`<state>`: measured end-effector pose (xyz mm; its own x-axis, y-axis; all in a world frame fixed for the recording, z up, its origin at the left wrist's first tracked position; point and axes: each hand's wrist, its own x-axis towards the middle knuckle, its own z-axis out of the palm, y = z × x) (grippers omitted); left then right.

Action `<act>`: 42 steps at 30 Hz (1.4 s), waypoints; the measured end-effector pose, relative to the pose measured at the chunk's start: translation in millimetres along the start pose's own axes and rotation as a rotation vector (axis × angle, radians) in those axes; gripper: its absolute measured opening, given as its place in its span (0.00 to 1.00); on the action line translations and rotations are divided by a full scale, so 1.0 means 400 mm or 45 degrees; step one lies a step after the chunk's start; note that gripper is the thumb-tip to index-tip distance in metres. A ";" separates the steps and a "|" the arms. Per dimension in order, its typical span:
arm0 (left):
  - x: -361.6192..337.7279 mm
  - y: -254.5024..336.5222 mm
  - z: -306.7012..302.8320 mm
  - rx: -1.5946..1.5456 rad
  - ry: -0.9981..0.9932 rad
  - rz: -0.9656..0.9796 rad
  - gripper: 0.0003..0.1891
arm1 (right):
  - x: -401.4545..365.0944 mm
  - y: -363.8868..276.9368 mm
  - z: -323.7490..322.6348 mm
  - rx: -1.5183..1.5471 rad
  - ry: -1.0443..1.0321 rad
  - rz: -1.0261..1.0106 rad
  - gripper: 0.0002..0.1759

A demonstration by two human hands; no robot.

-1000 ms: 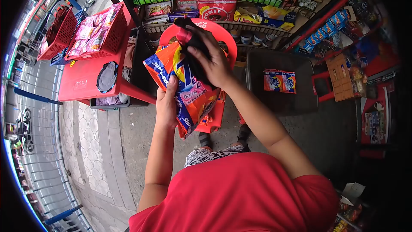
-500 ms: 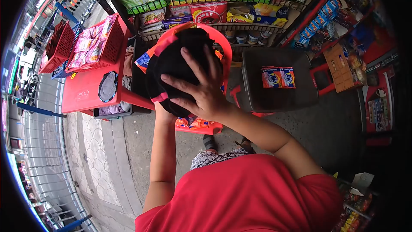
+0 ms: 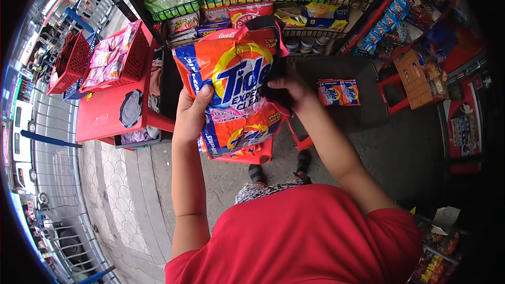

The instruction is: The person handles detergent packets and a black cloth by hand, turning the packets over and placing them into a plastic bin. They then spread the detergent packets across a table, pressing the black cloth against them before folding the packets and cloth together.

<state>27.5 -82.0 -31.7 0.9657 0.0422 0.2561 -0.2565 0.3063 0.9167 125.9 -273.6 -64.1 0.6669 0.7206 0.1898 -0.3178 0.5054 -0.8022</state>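
So we've got the big Tide pack (image 3: 231, 108) up in front of us, held in the air above the red plastic chair (image 3: 266, 150). Our left hand (image 3: 193, 110) is clamped on its left edge, thumb across the front, fingers hidden behind. Our right hand (image 3: 294, 87) is gripping a black cloth (image 3: 276, 96) with pink trim against the pack's right side; can't tell if those fingers have any of the plastic too.

Handling-wise, we'd guess it's soft and floppy rather than stiff, since the film is wrinkled all over. Probably some weight to it, but manageable. The shiny plastic looks a bit slick, so we'd go for a firm thumb-over-edge hold on both sides, or a palm underneath. Not really fragile, we reckon, though we wouldn't dig fingernails into the film or yank at the seams.
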 end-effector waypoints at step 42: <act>-0.069 -0.117 0.070 -0.688 0.161 -0.220 0.28 | 0.161 0.019 0.115 -1.587 0.434 -0.905 0.32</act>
<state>11.8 -124.3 -73.0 0.9975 0.0518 0.0477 -0.0704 0.7595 0.6467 135.4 -201.4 -31.9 0.6103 0.2684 0.7453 0.7910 -0.1559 -0.5916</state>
